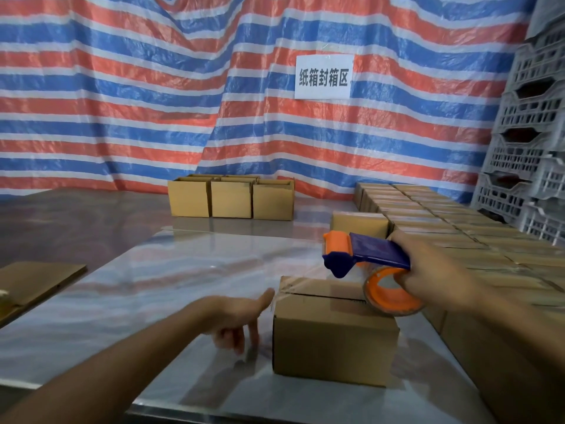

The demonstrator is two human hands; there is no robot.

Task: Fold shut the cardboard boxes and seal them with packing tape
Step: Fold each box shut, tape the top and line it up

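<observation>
Steel table (153, 286): right hand (440, 276) grips tape dispenser (367, 255) over closed box (333, 341); left hand (232, 313), fingers (253, 330) relaxed, just beside it.

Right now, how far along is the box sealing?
Done: the rows of closed brown cardboard boxes at right look taped. In hand: the small brown box in front has its flaps shut; the right hand holds the blue-and-orange tape dispenser over its seam, the left hand touches its left end. Left: this seam, plus three open-topped brown boxes at the back.
</observation>
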